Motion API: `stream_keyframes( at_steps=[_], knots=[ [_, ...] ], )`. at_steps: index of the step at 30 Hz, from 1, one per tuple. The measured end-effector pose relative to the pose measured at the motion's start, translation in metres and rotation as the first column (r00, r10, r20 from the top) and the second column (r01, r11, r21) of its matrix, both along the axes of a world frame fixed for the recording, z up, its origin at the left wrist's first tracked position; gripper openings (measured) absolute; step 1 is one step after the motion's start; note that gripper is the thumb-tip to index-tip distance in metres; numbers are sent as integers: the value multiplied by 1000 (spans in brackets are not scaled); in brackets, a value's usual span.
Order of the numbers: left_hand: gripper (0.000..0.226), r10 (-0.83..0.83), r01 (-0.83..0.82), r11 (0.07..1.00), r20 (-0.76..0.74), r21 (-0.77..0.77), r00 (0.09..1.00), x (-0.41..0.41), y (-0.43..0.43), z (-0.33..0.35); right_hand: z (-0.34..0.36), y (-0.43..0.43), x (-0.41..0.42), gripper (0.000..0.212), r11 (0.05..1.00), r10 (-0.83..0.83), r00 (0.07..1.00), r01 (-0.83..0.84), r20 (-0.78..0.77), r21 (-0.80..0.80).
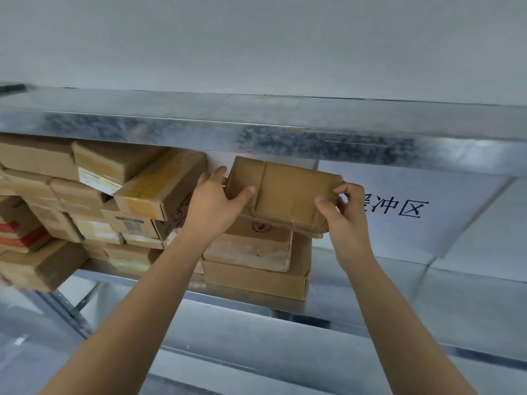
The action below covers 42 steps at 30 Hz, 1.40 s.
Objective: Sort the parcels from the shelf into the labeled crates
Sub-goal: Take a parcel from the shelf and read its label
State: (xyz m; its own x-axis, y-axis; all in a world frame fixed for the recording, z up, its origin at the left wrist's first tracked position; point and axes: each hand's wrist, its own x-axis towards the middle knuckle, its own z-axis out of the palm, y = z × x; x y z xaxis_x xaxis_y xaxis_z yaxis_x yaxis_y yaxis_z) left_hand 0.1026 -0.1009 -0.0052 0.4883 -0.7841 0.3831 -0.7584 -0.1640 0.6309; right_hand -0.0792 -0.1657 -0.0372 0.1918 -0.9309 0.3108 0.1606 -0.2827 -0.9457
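Note:
A brown cardboard parcel (288, 189), taped and a bit crumpled, sits on top of a short stack of parcels (251, 252) on the metal shelf (256, 297). My left hand (214, 203) grips its left end, thumb across the front face and fingers behind. My right hand (342, 212) pinches its right end between thumb and curled fingers. The parcel is tilted, its top near the shelf board above. No crates are in view.
Many more cardboard parcels (85, 201) are piled on the shelf to the left. The galvanised upper shelf board (285, 129) hangs close overhead. A white sign with printed characters (399, 208) covers the wall at the right. A lower shelf level (313, 352) lies beneath.

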Motion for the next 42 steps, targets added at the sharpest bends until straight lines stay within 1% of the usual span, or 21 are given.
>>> stream_keyframes(
  at_steps=[3,6,9,11,12,14,15,16,18,19,20,23,25,27,28,29,32,33,36,38,42],
  knots=[
    [68,-42,42,999,-68,6,997,-11,9,-2,0,13,-11,35,998,-41,997,43,59,-38],
    [58,-117,122,992,-158,19,980,-20,19,-9,-2,24,-23,53,996,-84,994,84,68,-1],
    [47,-162,173,984,-216,37,963,-24,27,-18,-8,36,-31,42,987,-156,988,155,22,37],
    [46,-175,190,981,-237,41,956,-24,32,-23,-13,44,-35,45,985,-164,986,163,21,53],
    [53,-187,206,978,-255,46,949,-23,34,-26,-15,49,-36,49,985,-157,987,155,27,71],
    [79,-211,240,969,-305,61,929,-22,40,-31,-18,57,-38,57,984,-147,986,139,71,110],
    [91,-221,254,966,-339,56,914,-22,44,-34,-20,61,-39,56,984,-143,985,132,95,117],
    [98,-228,262,964,-375,43,898,-23,48,-36,-22,65,-40,50,985,-139,984,126,111,117],
    [103,-237,268,963,-444,7,864,-22,56,-39,-25,72,-41,32,987,-129,983,115,133,114],
    [100,-243,270,963,-475,-12,846,-21,59,-40,-26,75,-41,25,987,-129,982,114,138,114],
    [91,-253,273,961,-494,-33,832,-21,63,-41,-28,78,-42,21,986,-134,981,118,137,116],
    [40,-259,242,965,-522,-102,813,-18,68,-44,-32,83,-45,6,983,-148,980,131,135,131],
    [26,-258,218,966,-554,-138,791,-17,69,-46,-35,85,-46,17,984,-144,982,128,124,127],
    [25,-249,201,969,-551,-146,796,-16,69,-48,-36,88,-46,26,983,-168,983,161,74,92],
    [30,-247,200,969,-530,-145,811,-16,69,-48,-36,89,-48,32,982,-179,982,175,55,74],
    [37,-251,207,968,-510,-143,823,-16,69,-49,-36,90,-50,37,982,-179,983,176,47,68],
    [75,-295,278,954,-503,-111,812,-14,70,-51,-35,93,-59,45,983,-167,986,167,-10,70],
    [80,-319,313,945,-490,-96,811,-14,70,-53,-35,93,-61,46,983,-171,985,173,-35,66],
    [72,-365,376,925,-429,-62,827,-15,69,-56,-33,96,-65,47,978,-205,974,208,-98,28],
    [67,-395,399,912,-481,-100,783,-18,70,-55,-32,98,-67,45,976,-213,974,215,-81,20],
    [41,-451,426,886,-558,-183,697,-23,73,-49,-33,100,-67,32,977,-212,977,212,6,29]
  ],
)
